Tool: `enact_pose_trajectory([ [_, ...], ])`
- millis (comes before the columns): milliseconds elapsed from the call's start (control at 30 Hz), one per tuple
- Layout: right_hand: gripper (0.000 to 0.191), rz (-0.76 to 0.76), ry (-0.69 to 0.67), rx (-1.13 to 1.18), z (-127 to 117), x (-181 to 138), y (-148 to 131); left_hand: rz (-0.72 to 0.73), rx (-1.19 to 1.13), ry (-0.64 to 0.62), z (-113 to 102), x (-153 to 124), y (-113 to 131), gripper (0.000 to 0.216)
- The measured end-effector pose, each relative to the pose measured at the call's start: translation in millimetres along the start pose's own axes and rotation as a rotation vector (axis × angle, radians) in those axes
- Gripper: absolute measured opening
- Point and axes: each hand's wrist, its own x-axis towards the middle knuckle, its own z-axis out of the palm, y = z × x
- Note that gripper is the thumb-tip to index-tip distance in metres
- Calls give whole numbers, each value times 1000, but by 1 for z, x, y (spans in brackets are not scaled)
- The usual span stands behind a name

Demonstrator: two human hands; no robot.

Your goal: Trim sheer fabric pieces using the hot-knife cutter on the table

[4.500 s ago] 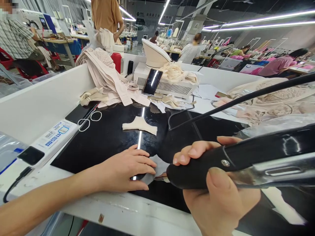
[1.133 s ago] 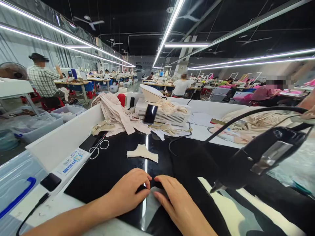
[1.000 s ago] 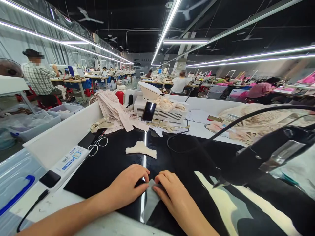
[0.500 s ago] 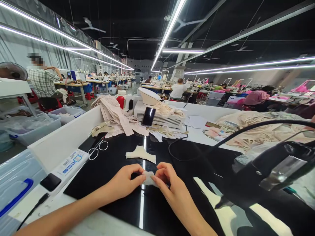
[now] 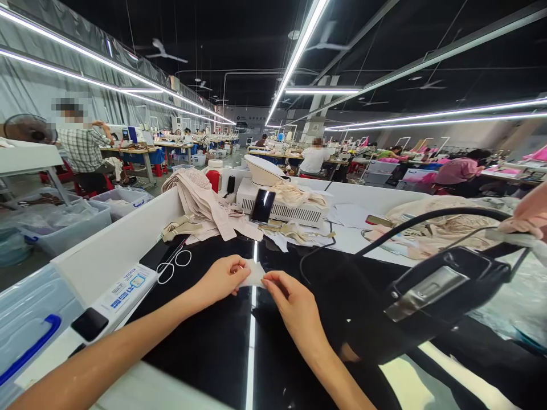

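Both hands pinch a small white piece of fabric [image 5: 255, 274] above the glossy black tabletop [image 5: 205, 347]. My left hand [image 5: 224, 278] grips its left end between thumb and fingers. At the right end, my right hand [image 5: 293, 296] holds the edge in a pinch. The cream cut piece seen earlier behind the hands cannot be made out apart from the held fabric. To the right lie more cream cut pieces [image 5: 404, 381], partly under the shadow of a bulky black appliance [image 5: 440, 302] with a metal plate.
A thick black cable [image 5: 410, 225] arches over the right side, near another person's hand [image 5: 530, 213]. At the back are beige fabric strips [image 5: 199, 202], a propped phone [image 5: 262, 205] and a vented white machine [image 5: 294, 216]. A white cord [image 5: 173, 265] lies at left.
Both hands have moved forward, away from me, with the white fabric, over where the cream piece lay. The black appliance has shifted and tilted, and another person's hand shows more at right.
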Motion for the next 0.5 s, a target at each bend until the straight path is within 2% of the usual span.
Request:
enact_pose_trajectory([
  [233,19,-47,-44,-251,14,21,10,63,352,149,-10,12,1,15],
  [333,18,-72,-67,-382,20,24,16,61,528,146,-10,12,4,11],
  [500,19,-122,-80,-542,24,26,22,64,760,103,-7,12,4,21],
])
